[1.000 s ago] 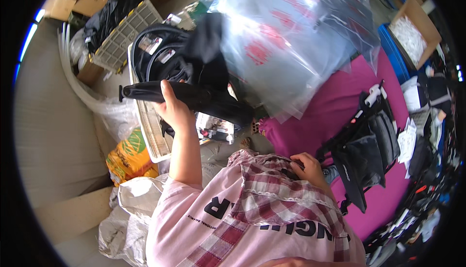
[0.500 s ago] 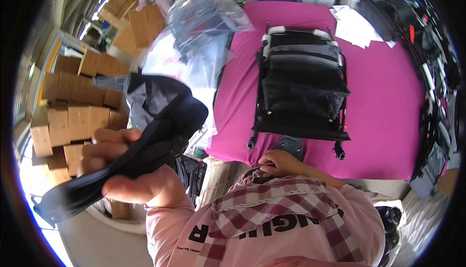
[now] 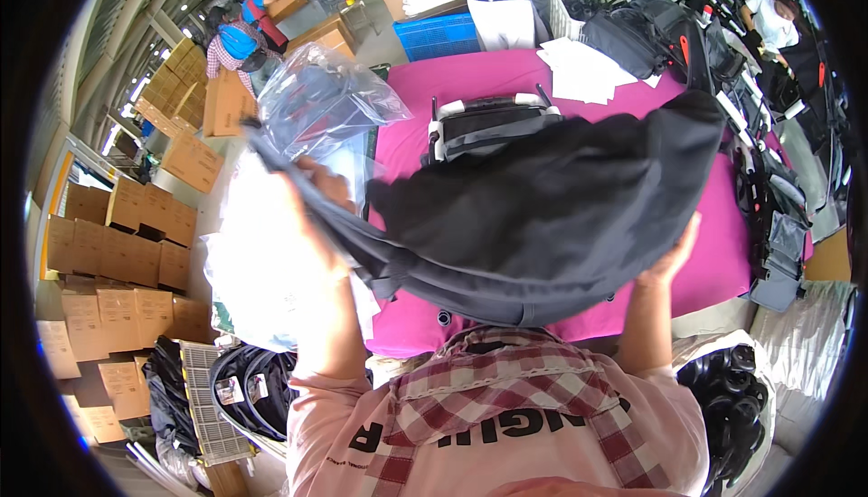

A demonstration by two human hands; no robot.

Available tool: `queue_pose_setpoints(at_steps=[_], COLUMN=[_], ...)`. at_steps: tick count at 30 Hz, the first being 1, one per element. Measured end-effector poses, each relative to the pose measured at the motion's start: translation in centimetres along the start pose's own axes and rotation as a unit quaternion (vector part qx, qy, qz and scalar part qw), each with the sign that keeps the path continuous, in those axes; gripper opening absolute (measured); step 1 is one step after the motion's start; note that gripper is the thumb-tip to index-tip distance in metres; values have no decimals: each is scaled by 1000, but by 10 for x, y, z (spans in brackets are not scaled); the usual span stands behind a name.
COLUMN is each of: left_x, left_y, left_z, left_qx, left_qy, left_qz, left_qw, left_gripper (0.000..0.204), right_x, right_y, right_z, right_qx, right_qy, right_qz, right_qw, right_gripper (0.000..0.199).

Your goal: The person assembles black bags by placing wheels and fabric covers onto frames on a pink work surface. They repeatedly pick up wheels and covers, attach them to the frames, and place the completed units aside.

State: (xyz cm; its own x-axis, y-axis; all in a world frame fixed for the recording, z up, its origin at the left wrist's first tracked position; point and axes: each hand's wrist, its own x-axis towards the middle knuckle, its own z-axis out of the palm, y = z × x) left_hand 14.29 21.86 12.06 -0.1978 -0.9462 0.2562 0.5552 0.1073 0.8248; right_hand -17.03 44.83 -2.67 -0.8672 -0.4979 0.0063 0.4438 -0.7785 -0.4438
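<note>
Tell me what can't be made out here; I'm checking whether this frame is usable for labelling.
Head view only:
- Black frame on the pink table: its lower part is behind the dark fabric.
- Right hand: only the fingers' edge shows past the fabric.
- Left hand: fingertips are buried in the fabric.
- Clear bags: contents blurred by glare.
- Items at the right rim: bent and too small to identify.

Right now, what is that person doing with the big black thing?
The person holds a big black fabric cover up with both hands: the left hand grips one end, the right hand props up the other. It hangs spread over a pink table, above a black folded frame. Clear plastic bags lie at the left.
</note>
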Motion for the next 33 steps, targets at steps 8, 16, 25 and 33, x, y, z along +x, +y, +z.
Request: queue_pose_setpoints(at_steps=[8,16,25,33], left_x=[22,-14,-35,24], left_y=[-105,-136,-169,-246], left_z=[-86,-107,-100,-62], left_qx=[-49,-68,88,226], left_qy=[66,120,-127,-177], left_qz=[-236,-261,-307,-542], left_qw=[968,955,939,790], left_gripper=[54,43,68,74], right_x=[-56,-78,-59,9], right_y=[-21,18,11,37], right_z=[28,18,30,-5], right_qx=[-426,-562,-731,-767], right_qy=[-84,65,-38,-92], right_qz=[-108,-80,-46,15], right_qw=[894,820,680,635], right_gripper=[78,53,39,37])
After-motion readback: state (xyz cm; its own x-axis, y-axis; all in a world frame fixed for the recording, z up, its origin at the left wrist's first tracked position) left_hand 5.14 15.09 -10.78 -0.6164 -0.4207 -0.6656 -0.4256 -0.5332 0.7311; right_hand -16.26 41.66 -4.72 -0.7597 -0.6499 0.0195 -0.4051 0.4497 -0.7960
